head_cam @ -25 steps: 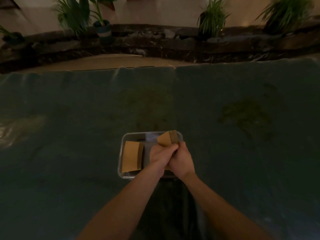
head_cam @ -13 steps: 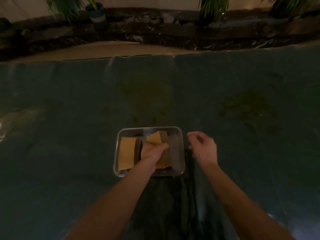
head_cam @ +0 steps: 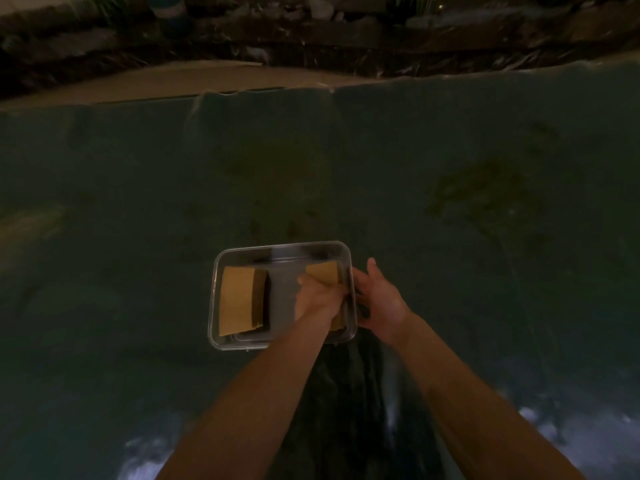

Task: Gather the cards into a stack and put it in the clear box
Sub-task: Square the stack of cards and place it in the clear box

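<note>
A clear box [head_cam: 277,249] sits on the dark green cloth in front of me. One stack of tan cards [head_cam: 238,299] lies in its left half. My left hand [head_cam: 317,299] reaches into the right half and is shut on a second stack of tan cards [head_cam: 325,271], whose far corner shows past my fingers. My right hand [head_cam: 379,303] rests against the outside of the box's right wall, fingers spread around it.
The green cloth [head_cam: 450,168] covers the whole table, with a darker stain [head_cam: 485,192] at the right. Beyond the far edge are a tan floor strip [head_cam: 173,79] and a dark stone ledge [head_cam: 311,36] with plants. The light is dim.
Both hands held the card stack over the box a second ago. My right hand let go, swung out to the right, then came back to the box's right wall. My left hand lowered the stack inside.
</note>
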A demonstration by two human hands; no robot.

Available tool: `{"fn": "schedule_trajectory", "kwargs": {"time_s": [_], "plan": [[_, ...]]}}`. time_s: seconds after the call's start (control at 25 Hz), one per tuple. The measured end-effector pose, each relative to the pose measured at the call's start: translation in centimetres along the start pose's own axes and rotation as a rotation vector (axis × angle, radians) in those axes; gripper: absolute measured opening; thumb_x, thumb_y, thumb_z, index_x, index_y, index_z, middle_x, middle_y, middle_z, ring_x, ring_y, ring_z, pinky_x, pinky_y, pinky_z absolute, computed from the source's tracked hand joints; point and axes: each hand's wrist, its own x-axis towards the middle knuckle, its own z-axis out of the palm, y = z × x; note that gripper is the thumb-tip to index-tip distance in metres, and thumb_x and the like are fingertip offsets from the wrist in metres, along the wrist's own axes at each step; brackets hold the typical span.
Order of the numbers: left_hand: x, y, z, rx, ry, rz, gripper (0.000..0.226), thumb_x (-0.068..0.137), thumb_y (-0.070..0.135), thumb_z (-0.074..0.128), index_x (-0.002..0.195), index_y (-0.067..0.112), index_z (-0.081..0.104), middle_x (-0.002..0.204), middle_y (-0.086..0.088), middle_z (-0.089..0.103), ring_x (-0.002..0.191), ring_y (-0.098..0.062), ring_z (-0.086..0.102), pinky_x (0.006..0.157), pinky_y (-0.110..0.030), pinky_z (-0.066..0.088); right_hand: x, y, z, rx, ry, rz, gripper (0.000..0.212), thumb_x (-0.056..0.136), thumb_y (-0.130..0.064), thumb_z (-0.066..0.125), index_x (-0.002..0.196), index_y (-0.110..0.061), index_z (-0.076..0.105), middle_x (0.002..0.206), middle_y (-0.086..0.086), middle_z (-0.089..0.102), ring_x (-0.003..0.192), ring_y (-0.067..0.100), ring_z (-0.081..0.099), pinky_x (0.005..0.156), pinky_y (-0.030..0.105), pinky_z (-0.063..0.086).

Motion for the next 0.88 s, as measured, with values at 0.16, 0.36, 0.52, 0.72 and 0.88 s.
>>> {"fn": "schedule_trajectory", "kwargs": {"time_s": [0.16, 0.36, 0.52, 0.72, 0.88], "plan": [[0.0, 0.7, -0.6, -0.172, -0.056, -0.071, 0.101, 0.069, 0.068, 0.065, 0.150, 0.018, 0.032, 0.143, -0.013, 0.048, 0.127, -0.035, 0.049, 0.105, -0.049, 0.040, 0.4, -0.1, -0.5, 0.017, -0.007, 0.035, 0.069, 0.095, -0.069, 0.017, 0.125, -0.033, 0.067, 0.129, 0.006, 0.067, 0.122, 0.027, 0.059, 0.084, 0.041, 0.051], [-0.2, 1.4, -0.9, -0.244, -0.089, -0.103, 0.077, 0.093, 0.067, 0.024, 0.153, 0.019, 0.030, 0.156, -0.016, 0.032, 0.140, -0.037, 0.034, 0.115, -0.057, 0.026, 0.2, -0.5, -0.7, 0.029, -0.021, 0.041, 0.068, 0.097, -0.066, 0.016, 0.125, -0.030, 0.066, 0.129, 0.002, 0.066, 0.116, 0.022, 0.058, 0.082, 0.040, 0.049], [-0.3, 0.9, -0.5, -0.190, -0.032, -0.110, 0.060, 0.104, 0.048, 0.019, 0.151, 0.012, 0.029, 0.156, -0.017, 0.027, 0.141, -0.038, 0.029, 0.117, -0.054, 0.025, 0.2, -0.6, -0.8, 0.021, -0.022, 0.040, 0.069, 0.095, -0.070, 0.018, 0.129, -0.032, 0.064, 0.138, -0.003, 0.060, 0.130, 0.024, 0.048, 0.085, 0.043, 0.047], [-0.1, -0.5, -0.6, -0.290, -0.030, -0.108, 0.062, 0.100, 0.057, 0.027, 0.141, 0.014, 0.045, 0.138, -0.016, 0.050, 0.124, -0.033, 0.049, 0.109, -0.053, 0.037, 0.2, -0.5, -0.8, -0.014, -0.020, 0.031, 0.068, 0.096, -0.068, 0.018, 0.130, -0.033, 0.065, 0.137, -0.003, 0.061, 0.128, 0.022, 0.051, 0.079, 0.040, 0.048], [-0.2, -1.8, -1.3, -0.305, -0.100, -0.041, 0.020, 0.097, 0.039, 0.052, 0.107, 0.022, 0.056, 0.120, -0.009, 0.058, 0.104, -0.024, 0.053, 0.100, -0.046, 0.044, 0.1, -0.5, -0.7, -0.027, -0.027, 0.022, 0.067, 0.097, -0.067, 0.017, 0.127, -0.034, 0.066, 0.135, -0.003, 0.063, 0.122, 0.020, 0.054, 0.076, 0.038, 0.048]]}}
